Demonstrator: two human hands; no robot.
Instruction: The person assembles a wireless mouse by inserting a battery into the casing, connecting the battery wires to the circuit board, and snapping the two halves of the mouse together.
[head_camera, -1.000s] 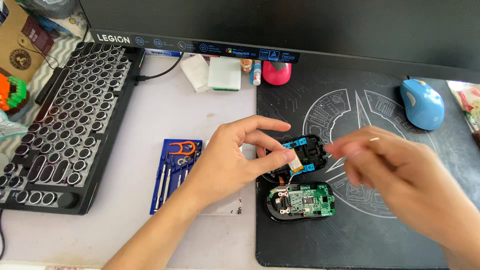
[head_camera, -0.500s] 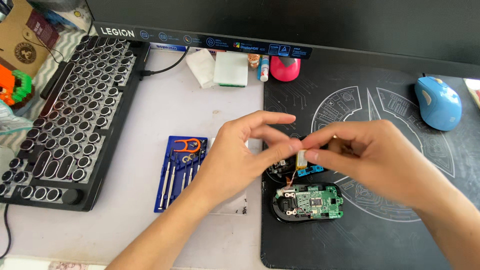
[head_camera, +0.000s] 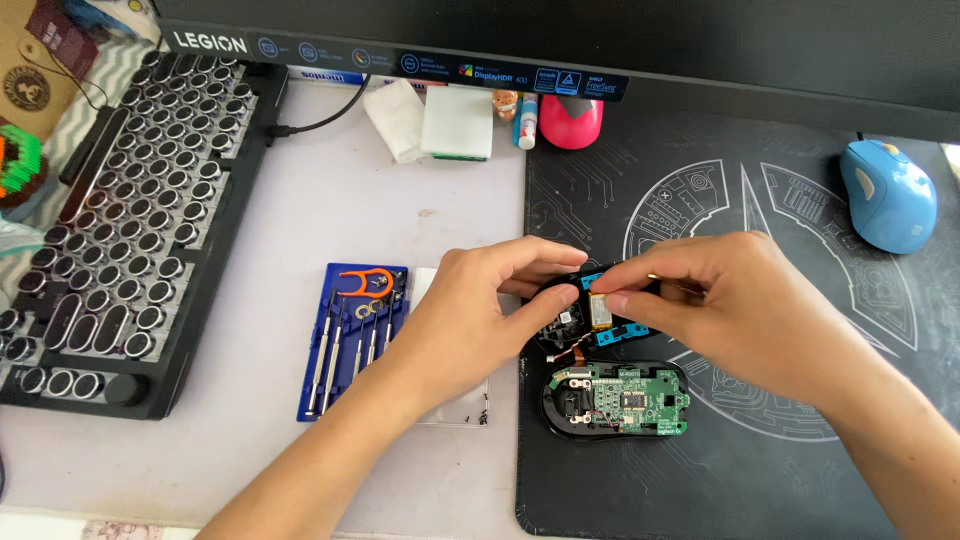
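Hands at centre frame: left hand (head_camera: 480, 310) and right hand (head_camera: 740, 310) pinch a small battery (head_camera: 600, 310) over an opened mouse (head_camera: 615, 400) on a black desk mat (head_camera: 760, 470), keyboard (head_camera: 110, 240) at left

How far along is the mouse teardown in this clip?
Done: the mouse is open, its base with the green circuit board lying bare on the mat. In hand: left hand and right hand pinch a small battery at the top shell. Left: the halves remain apart.
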